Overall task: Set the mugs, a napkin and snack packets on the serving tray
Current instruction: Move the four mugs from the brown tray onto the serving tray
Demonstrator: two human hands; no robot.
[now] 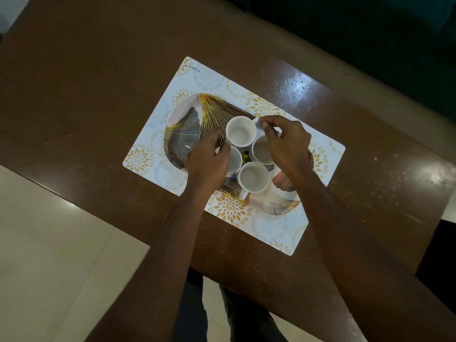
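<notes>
— Mugs first: how many are on the serving tray (187, 119)?

— Four white mugs, clustered at its right half. The far mug (240, 131), right mug (262, 149) and near mug (254, 177) show clearly; the left mug (234, 161) is half hidden.

— And the hands?

— The left hand (208, 160) curls over that left mug. The right hand (287, 144) pinches something small and white at the far mug's side, maybe its handle.

— Napkin, snack packets?

— None visible; I'd judge those remain.

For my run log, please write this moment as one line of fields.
left hand: on a mug | right hand: over mugs, grip unclear | mugs: four white mugs on tray | napkin, snacks: not visible
</notes>
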